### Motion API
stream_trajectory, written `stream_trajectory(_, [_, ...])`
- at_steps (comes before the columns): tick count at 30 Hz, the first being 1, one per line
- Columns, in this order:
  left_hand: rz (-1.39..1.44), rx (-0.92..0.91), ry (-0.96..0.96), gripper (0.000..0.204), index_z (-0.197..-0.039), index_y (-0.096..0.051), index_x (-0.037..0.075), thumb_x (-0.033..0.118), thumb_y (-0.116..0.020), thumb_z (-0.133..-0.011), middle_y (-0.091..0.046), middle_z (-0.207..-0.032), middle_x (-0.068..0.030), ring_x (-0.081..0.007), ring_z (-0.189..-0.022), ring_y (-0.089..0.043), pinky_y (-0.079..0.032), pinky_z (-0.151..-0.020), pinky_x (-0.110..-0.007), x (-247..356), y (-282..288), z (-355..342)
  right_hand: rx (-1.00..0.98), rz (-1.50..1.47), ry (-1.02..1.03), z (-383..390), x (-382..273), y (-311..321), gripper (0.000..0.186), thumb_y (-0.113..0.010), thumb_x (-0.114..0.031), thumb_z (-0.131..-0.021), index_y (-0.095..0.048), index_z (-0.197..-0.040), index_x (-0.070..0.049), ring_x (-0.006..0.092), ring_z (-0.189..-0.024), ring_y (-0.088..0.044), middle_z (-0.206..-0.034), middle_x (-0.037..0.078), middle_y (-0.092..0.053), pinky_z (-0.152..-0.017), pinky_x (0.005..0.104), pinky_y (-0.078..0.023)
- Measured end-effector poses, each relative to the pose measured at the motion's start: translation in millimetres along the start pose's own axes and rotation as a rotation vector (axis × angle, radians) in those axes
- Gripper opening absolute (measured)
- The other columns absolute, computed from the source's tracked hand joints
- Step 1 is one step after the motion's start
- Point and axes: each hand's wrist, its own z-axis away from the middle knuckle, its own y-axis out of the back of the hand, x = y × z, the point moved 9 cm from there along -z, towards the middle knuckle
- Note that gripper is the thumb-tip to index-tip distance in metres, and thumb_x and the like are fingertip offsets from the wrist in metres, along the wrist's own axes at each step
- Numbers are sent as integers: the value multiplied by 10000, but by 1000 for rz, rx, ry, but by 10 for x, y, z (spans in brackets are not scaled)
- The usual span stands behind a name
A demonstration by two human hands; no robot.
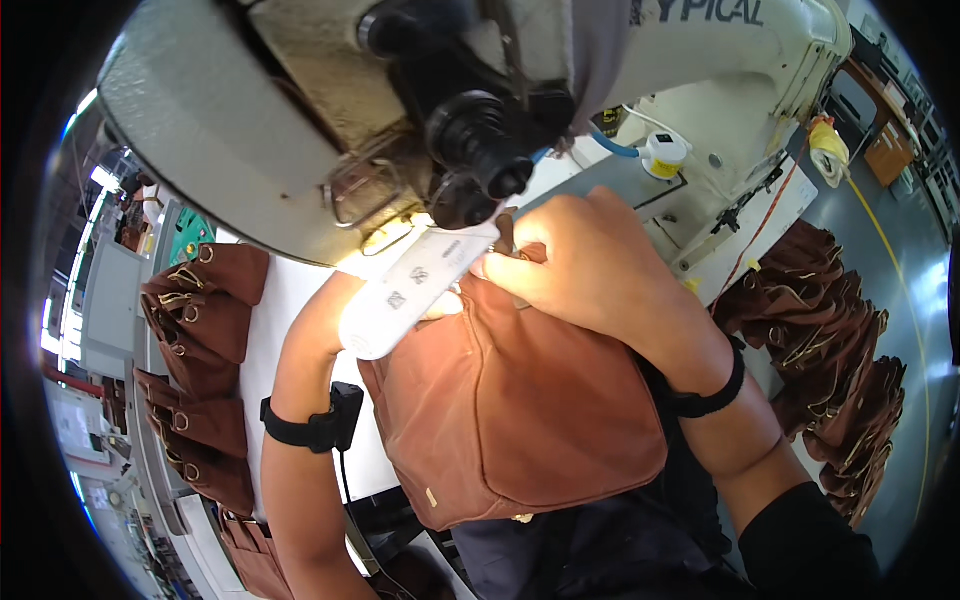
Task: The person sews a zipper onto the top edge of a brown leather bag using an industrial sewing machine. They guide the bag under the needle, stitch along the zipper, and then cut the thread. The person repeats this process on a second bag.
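A brown leather bag (560,400) with a seam down its middle hangs between my forearms, its upper edge under the sewing machine head (250,130). My right hand (590,260) is closed on the bag's upper edge, thumb and fingers pinched together near the machine's needle area. A white elongated lamp (410,290) hides most of my left hand (445,305). Its visible fingertips press on the bag's upper left edge, closed on the material. The needle and the spot being stitched are out of sight behind the lamp and the machine's dark parts.
Brown leather bags (205,310) with metal rings lie along the left of the white table (275,300). More brown pieces (830,350) are heaped at the right. The machine's arm (740,90) spans the top. Black straps circle both my arms; a cable (350,500) hangs from the left one.
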Motion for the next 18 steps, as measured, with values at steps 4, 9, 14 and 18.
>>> stream_trajectory(4, [200,93,61,414,-996,-674,47,290,-925,-773,-577,-662,32,-67,-589,-513,-417,-553,-251,47,-13,14,46,-27,41,-5,37,-33,365,-726,-322,-759,-647,-594,-7,415,-568,-636,-583,220,-602,-577,485,-504])
stream_trajectory(9, [43,81,61,344,-781,-623,106,296,-909,-799,-483,-695,72,-57,-630,-405,-316,-552,-264,-21,9,0,55,-42,23,-24,119,-47,456,-743,-375,-788,-599,-597,13,386,-505,-550,-560,221,-525,-524,457,-413])
stream_trajectory(14, [-310,135,-350,371,-953,-653,90,312,-904,-793,-538,-775,45,-75,-680,-453,-380,-581,-272,189,64,59,26,-74,10,-34,93,-58,466,-753,-395,-810,-612,-631,11,336,-469,-468,-550,204,-501,-500,431,-368])
stream_trajectory(18, [-514,197,-486,657,-1231,-665,90,463,-899,-743,-641,-837,-50,-175,-676,-553,-473,-626,-325,463,72,53,27,-16,0,-12,76,-26,423,-741,-350,-758,-573,-540,-29,405,-490,-533,-507,196,-504,-532,469,-446])
